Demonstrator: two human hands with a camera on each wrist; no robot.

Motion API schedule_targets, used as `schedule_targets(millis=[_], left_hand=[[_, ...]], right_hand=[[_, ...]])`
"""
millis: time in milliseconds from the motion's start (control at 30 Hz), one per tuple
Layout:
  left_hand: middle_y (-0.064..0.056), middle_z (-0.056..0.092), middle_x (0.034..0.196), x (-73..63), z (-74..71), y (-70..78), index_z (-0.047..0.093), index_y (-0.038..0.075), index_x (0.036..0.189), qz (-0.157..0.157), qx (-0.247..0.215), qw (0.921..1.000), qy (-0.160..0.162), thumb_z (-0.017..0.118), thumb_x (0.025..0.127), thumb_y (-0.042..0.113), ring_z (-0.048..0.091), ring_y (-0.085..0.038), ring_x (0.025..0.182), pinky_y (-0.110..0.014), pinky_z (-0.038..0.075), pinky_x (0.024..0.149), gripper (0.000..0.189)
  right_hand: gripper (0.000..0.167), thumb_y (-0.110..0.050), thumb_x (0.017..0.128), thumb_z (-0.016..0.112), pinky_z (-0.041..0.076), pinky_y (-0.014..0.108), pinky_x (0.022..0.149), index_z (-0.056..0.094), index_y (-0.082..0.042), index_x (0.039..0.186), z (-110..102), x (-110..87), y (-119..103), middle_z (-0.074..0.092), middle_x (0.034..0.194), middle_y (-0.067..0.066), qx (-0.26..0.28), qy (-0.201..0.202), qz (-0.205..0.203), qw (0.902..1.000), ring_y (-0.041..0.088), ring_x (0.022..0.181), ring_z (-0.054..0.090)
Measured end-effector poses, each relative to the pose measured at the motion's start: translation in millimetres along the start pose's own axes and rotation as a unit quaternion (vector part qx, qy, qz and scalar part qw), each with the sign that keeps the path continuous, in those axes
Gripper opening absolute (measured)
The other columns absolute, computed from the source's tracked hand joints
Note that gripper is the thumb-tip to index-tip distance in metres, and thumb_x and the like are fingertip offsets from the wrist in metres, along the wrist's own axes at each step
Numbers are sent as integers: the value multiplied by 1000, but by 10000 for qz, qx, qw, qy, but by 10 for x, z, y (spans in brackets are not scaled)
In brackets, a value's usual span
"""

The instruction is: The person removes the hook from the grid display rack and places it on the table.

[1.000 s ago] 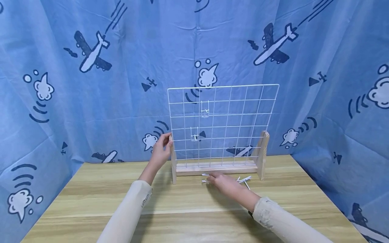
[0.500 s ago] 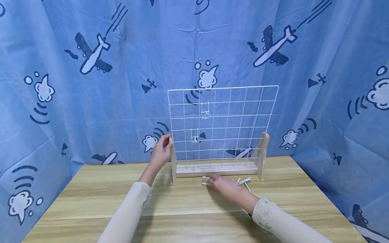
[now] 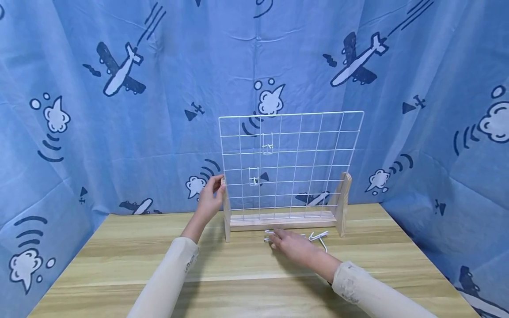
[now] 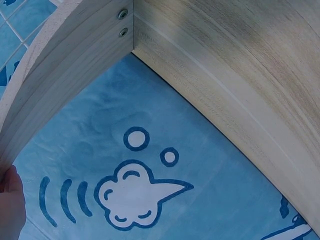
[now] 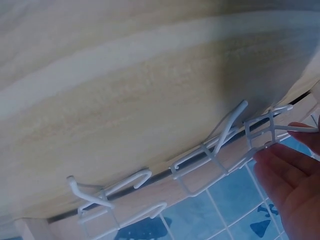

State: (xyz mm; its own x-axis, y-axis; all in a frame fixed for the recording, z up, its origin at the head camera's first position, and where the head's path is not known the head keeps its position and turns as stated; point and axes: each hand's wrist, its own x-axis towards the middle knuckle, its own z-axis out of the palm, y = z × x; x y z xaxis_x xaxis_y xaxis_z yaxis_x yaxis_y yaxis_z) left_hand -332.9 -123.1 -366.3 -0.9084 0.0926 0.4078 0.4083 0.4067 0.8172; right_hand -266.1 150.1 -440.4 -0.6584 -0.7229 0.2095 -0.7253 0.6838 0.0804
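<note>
Right-hand grip [image 3: 293, 245] pinches a white wire hook [image 5: 273, 131] at the surface [image 3: 238, 274]; lifting could snag the neighbouring hooks [image 5: 212, 156], close beside. Left-hand grip [image 3: 210, 197] holds the stand's wooden upright [image 3: 227, 221].

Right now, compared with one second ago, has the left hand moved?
No. In the head view, the left hand shows no visible shift either way against the curtain's cloud print beside it.

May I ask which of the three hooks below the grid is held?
The rightmost hook in the right wrist view: the right hand pinches its prong; the middle hook and left hook lie untouched.
</note>
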Motion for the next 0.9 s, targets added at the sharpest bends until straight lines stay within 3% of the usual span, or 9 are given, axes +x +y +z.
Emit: schedule_targets(millis=[167, 433, 900], left_hand=[[-19, 50, 134, -1, 0, -7, 42, 2, 139, 6, 26, 10000, 17, 45, 102, 10, 46, -32, 129, -41, 41, 107, 38], [-18, 50, 135, -2, 3, -15, 41, 3, 140, -35, 51, 10000, -25, 45, 103, 12, 45, -31, 130, -40, 41, 107, 39], [-19, 49, 135, -6, 0, 0, 40, 3, 140, -34, 31, 10000, -45, 45, 103, 12, 45, -32, 130, -41, 41, 107, 39]], right_hand=[[38, -20, 99, 52, 47, 51, 98, 57, 4, 128, -24, -25, -40, 51, 131, 31, -78, -154, 17, 9998, 43, 118, 54], [35, -22, 95, 59, 50, 49, 96, 63, -1, 123, -39, -50, -108, 55, 126, 27, -594, 18, -186, 9981, 40, 114, 56], [32, -36, 83, 70, 55, 39, 85, 73, -17, 108, 67, -68, -117, 60, 117, 16, -1559, 645, -525, 9843, 28, 103, 60]])
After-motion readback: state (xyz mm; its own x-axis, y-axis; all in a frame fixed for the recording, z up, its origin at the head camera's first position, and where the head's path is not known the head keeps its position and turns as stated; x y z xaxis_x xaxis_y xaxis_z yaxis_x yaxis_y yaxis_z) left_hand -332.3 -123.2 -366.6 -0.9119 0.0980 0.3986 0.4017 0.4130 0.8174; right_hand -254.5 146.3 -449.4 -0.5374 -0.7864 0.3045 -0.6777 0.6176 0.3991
